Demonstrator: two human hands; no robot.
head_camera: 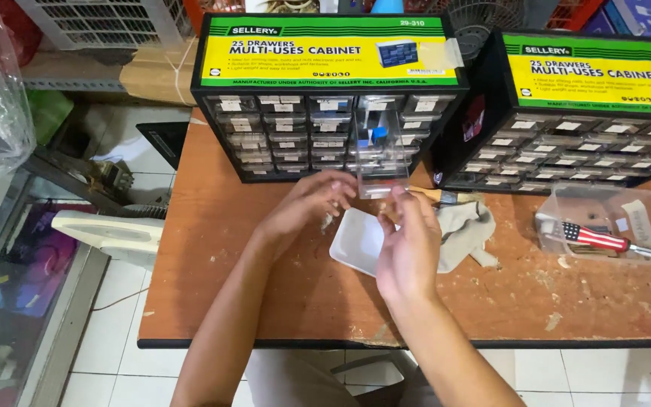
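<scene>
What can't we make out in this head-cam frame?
- Clear drawer, head view: whether it is held or only touched; the right hand covers its lower edge.
- Left hand: fingertips blurred; anything pinched is too small to tell.
- White tray: contents partly hidden by the right hand.
- Screwdriver: tip cut off by the right edge.
- Drawer labels on the cabinet: too small.

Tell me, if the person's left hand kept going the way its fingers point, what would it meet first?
Most likely the clear plastic drawer pulled out of the black drawer cabinet; the left hand points right at it, though depth is unclear.

Head view, steeply down, close
</scene>
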